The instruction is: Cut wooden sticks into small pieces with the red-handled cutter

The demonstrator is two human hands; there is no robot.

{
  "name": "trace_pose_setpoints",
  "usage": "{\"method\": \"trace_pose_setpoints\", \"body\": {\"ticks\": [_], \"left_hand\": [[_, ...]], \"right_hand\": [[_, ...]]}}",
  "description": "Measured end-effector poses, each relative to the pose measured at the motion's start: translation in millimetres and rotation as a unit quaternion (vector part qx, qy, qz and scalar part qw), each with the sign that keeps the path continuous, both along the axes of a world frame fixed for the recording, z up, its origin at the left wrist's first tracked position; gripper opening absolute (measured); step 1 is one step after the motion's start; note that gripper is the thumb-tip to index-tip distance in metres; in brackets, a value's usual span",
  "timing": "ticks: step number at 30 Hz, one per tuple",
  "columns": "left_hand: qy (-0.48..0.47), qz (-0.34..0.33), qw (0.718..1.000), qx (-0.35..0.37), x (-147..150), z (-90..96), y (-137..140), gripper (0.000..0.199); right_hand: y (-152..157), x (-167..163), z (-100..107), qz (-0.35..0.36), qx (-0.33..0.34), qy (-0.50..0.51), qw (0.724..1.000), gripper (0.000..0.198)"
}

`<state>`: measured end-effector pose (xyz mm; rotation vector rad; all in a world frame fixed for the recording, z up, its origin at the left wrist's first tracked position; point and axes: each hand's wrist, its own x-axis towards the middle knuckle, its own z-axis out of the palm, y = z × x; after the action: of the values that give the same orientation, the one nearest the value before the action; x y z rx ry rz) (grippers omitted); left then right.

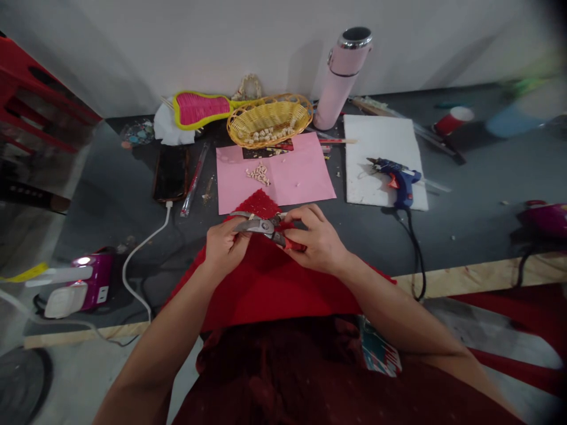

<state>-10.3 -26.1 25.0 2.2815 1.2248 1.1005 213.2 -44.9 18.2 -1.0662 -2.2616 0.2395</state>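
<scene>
Pruning shears [264, 226] with grey metal blades and red handles lie across the space between my hands. My right hand [316, 239] is closed around the red handle. At the blade end, my left hand [225, 247] is closed in a pinch, with a small pale piece [251, 217] showing at its fingertips beside the blades. Its fingers partly hide what they hold. Below both hands a red cloth [283, 289] spreads over the table edge and my lap, with pale crumbs near its far tip. Just beyond lies a pink sheet [310, 177] bearing a small pile of short pale pieces [258, 173].
Behind the sheet sits a wicker basket [248, 127] holding more pale pieces. A pink flask [339, 88] stands beside it. On the right, a blue glue gun [403, 183] rests on a white board [376, 133]. A phone [171, 174] with a white cable lies left.
</scene>
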Motion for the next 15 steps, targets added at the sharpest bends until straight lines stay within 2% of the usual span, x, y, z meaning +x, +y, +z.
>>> {"method": "trace_pose_setpoints", "body": {"ticks": [7,15], "left_hand": [[-0.002,-0.006,1.000,0.005,-0.3,-0.7,0.6,0.020],[-0.012,-0.039,0.999,0.002,-1.7,1.1,2.6,0.020]], "right_hand": [[-2.2,-0.3,3.0,-0.017,-0.007,-0.005,1.000,0.005],[-0.5,2.7,2.2,0.016,-0.018,-0.008,1.000,0.011]]}}
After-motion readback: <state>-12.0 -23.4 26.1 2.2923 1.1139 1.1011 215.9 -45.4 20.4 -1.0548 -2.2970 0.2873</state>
